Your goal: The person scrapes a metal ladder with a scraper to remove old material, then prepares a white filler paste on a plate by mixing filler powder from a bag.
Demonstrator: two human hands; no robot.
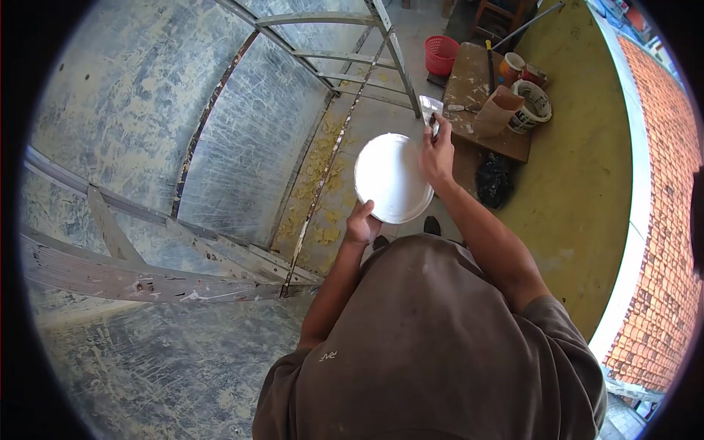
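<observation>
My left hand (361, 222) grips the near left rim of a round white lid or shallow dish (392, 178), its thumb lying over the edge. At the upper right of the dish, my right hand (438, 152) is closed around the handle of a scraper (431, 108), whose wide flat blade points up and away. The right wrist is close to the dish's right edge. Whether the white inside of the dish is bare or coated cannot be told.
A metal scaffold (398, 55) stands ahead and left, beside scraped walls. On the right, a brown table (469, 70) bears containers and tools. A red basket (441, 55) and a black bag (496, 180) are near it. Yellowish flakes litter the floor.
</observation>
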